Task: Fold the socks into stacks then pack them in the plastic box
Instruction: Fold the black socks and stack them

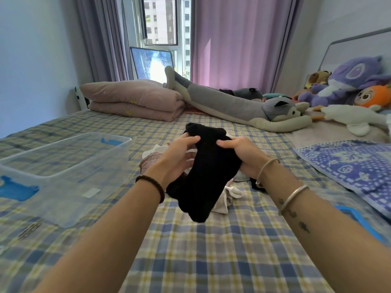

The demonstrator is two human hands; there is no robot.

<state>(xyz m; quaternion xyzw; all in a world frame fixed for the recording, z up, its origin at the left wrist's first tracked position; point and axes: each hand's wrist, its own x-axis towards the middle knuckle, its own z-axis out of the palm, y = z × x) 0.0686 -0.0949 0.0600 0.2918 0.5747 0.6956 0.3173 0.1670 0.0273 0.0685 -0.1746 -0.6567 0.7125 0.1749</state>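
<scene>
The bed [190,250], spread with a blue and yellow checked sheet, serves as the work surface, so everything for the job lies within reach in front of the person. The clear plastic box [69,178] with blue latches sits open on the sheet to the left, probably parked there so finished stacks can go straight in; it looks empty so far. Its blue-rimmed lid [359,223] seems to lie at the right edge, out of the way. Between the forearms a loose heap of pale socks [226,196] waits on the sheet, pink, white and grey pieces tangled together, unfolded. Above that heap both hands hold the black socks [203,176] in the air, likely lifted to line up the cuffs before folding. The fabric is thick, matte and ribbed-looking, hanging limp with the toe end drooping toward the person; whether it is one sock or a pair laid together is hard to tell. The left hand [179,157] has its fingers clamped on the left edge near the cuff, and the right hand [243,157] pinches the right edge likewise
</scene>
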